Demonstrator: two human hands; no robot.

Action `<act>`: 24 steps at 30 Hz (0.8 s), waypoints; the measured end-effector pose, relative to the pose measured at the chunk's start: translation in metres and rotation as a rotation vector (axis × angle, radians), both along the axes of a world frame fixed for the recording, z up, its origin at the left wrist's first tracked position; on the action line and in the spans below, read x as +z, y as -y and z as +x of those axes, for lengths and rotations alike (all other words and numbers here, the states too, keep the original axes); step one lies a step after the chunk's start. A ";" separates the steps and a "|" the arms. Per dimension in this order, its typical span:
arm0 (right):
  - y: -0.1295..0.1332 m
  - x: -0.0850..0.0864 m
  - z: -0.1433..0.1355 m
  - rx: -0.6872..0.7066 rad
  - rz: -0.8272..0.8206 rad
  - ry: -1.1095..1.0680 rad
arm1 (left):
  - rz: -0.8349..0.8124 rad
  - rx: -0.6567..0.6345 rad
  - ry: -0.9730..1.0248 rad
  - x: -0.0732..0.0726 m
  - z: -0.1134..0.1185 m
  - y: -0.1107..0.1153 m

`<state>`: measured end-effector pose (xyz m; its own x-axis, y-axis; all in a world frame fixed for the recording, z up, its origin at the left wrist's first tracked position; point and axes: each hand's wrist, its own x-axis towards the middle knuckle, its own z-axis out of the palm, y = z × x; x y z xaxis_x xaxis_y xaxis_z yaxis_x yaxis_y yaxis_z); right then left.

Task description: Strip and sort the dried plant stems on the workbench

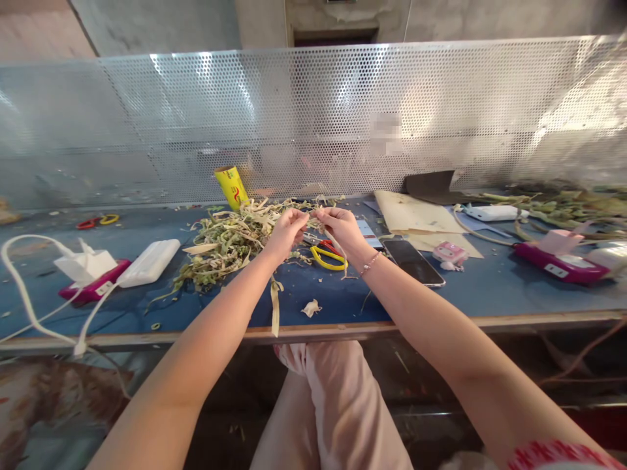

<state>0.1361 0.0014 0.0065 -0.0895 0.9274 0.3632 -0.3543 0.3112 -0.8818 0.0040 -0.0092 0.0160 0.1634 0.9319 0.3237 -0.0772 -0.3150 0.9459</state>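
Note:
My left hand (288,234) and my right hand (341,228) almost meet above the table, both closed in a pinch. A thin dried plant stem (345,266) hangs below my right hand. Its upper end seems to run between the two sets of fingertips, though it is too small there to see well. To the left and behind my left hand spreads a heap of dried plant stems and leaves (220,245). Yellow-and-red-handled scissors (327,260) lie on the table just beneath my hands. Near the front edge rests a pale dry scrap (311,308).
On the left are a white power bank (149,262), a purple power strip (95,287) and more scissors (98,222). A yellow tube (231,187) stands behind the heap. Right of my hands lie a black phone (412,261), a pink case (449,254) and brown paper (416,212). A perforated metal panel (196,124) closes the back.

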 end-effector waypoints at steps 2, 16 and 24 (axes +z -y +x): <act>-0.001 0.000 0.000 -0.003 0.001 -0.044 | 0.048 -0.009 -0.049 -0.001 -0.002 -0.002; -0.002 0.003 0.000 0.017 0.045 -0.113 | -0.061 -0.035 0.000 0.008 -0.006 0.003; -0.005 0.003 0.002 -0.044 0.044 -0.109 | -0.132 -0.108 0.010 0.011 -0.012 0.002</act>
